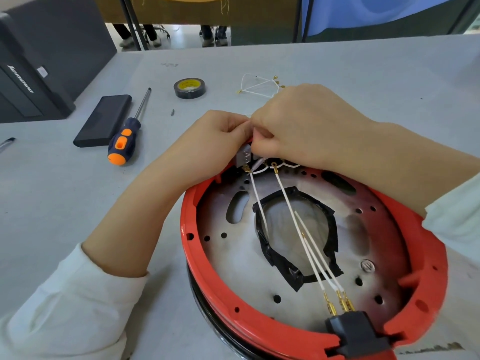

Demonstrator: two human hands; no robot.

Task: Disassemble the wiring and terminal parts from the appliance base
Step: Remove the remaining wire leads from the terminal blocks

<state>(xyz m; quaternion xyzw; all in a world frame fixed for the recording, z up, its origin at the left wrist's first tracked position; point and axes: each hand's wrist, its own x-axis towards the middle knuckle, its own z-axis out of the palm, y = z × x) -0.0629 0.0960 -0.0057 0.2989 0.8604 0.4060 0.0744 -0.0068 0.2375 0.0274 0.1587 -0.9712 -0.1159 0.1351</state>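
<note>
The appliance base (197, 258), a red ring around a grey metal plate, lies upturned near the table's front. White wires (288, 201) with brass terminals run from its far rim to a black socket (358, 331) at the near rim. At the far rim, my left hand (207, 141) grips a small grey metal terminal part (243, 157). My right hand (304, 126) pinches a wire end right beside it, its fingers curled. The fingertips of both hands meet and hide the joint.
A loose bundle of white wires (257, 85) with brass ends lies behind my hands. A roll of black tape (189, 87), a screwdriver (127, 136) with an orange-and-blue handle, a black flat box (104, 120) and a small screw (172, 112) lie to the left. A black computer case (39, 61) stands far left.
</note>
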